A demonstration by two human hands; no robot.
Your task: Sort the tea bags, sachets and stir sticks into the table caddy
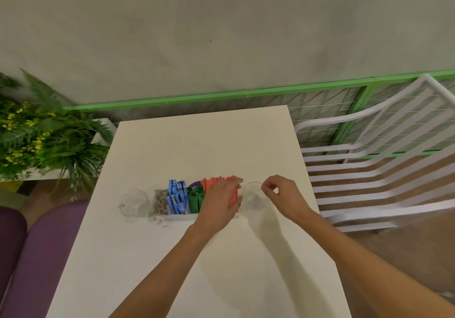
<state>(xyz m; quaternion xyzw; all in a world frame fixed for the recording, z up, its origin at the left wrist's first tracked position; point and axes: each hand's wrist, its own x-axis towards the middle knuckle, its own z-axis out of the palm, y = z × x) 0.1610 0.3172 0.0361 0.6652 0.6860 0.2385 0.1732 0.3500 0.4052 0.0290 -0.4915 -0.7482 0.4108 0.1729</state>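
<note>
White table (197, 145) under you. Your left hand (221, 200) lies with its fingers straight, pressing the orange stir sticks (214, 182) at the right end of the caddy (179, 217). Your right hand (279, 192) curls thumb to fingertip over a glass (251, 199) — whether it holds anything, I cannot tell. Green sachets (195, 199), blue sachets (176, 196) and tea bags (160, 202) sit filed to the left — you seem to be settling the sticks. Next, check that glass for leftovers.

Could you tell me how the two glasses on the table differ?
The left glass stands beside the tea bags; the right glass beside the orange stir sticks. The right hand is at the right glass's rim; no hand is near the left glass. Both are clear.
</note>
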